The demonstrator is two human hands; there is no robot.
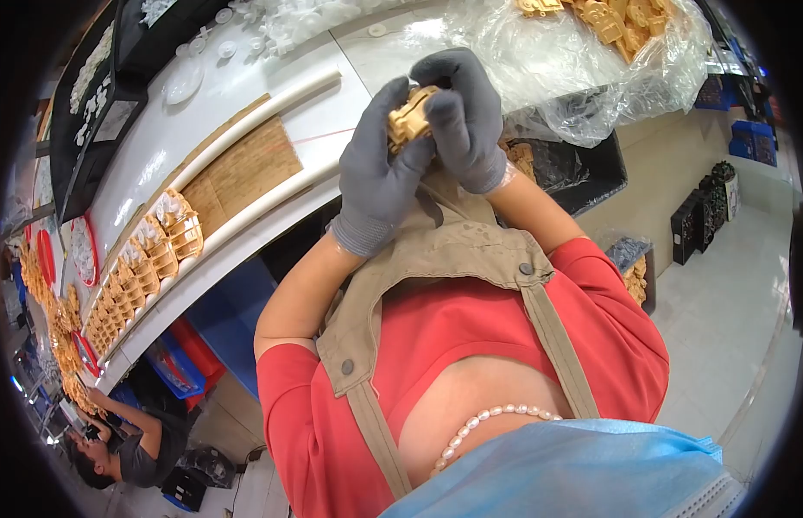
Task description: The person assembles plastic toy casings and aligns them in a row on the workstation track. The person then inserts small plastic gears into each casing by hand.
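Between my two grey-gloved hands is a tan moulded plastic part [410,118], held up in front of my chest near the bench edge. My left hand [376,168] grips it from the left, thumb along its lower side. From the right, my right hand [466,121] closes on the same part, with the thumb pressed against it. The fingers cover much of the part, so its full shape is hidden.
A row of similar tan parts [147,259] stands along the bench between white rails [255,116]. Clear plastic bags [548,78] with more tan parts [622,22] lie at upper right. Black trays [104,129] hold white pieces. Another person [129,440] works at far left.
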